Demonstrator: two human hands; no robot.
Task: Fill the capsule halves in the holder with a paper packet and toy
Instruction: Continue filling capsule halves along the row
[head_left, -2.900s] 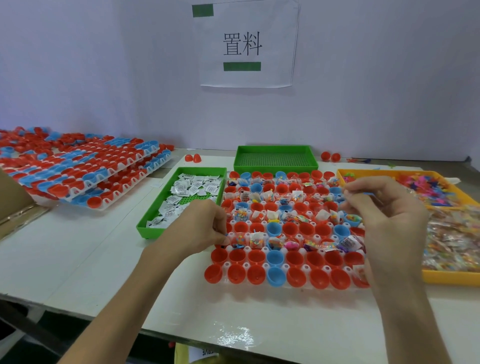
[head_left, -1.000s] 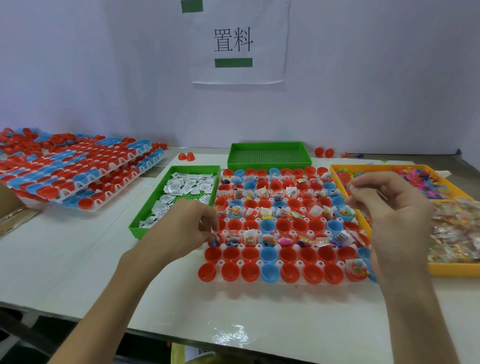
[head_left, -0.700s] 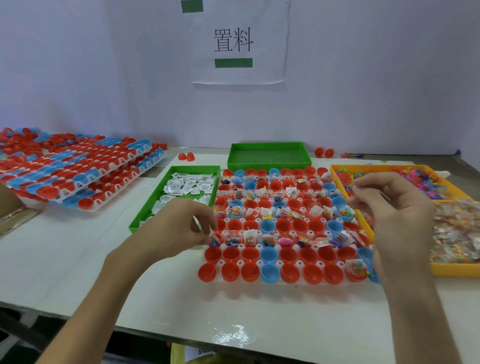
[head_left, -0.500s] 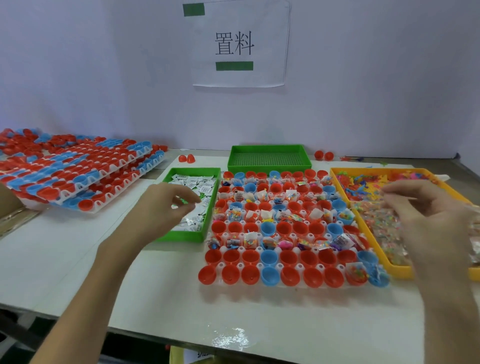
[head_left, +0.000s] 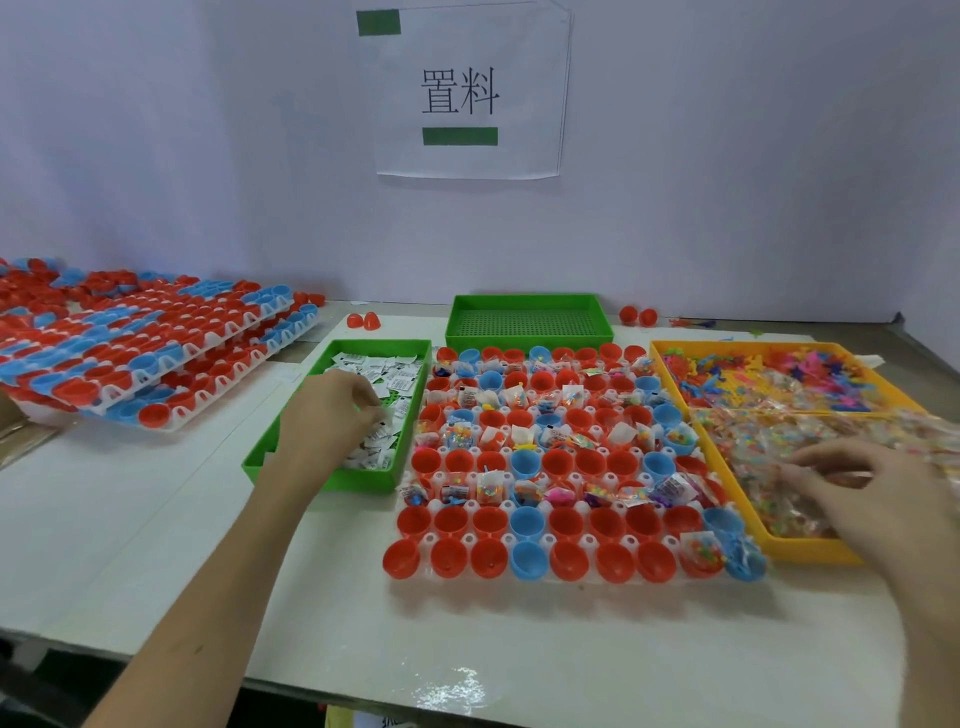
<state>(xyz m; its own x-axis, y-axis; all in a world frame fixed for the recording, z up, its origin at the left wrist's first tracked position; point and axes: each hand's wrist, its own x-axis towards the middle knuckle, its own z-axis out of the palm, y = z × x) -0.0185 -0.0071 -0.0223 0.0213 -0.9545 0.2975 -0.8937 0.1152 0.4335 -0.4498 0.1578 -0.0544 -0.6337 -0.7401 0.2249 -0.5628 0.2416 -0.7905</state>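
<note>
Red and blue capsule halves sit in the white holder in front. Right hand lies loose on toy bags in the yellow tray. Left hand bends over paper packets in the green tray; whether it holds one, I cannot tell.

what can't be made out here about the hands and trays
Head view:
- Left hand: its fingertips are buried among the paper packets, so a pinch is unclear.
- Right hand: blurred; whether it holds anything is unclear.
- Packet print: too small.
- Stacked holders: cut by the left edge.
</note>
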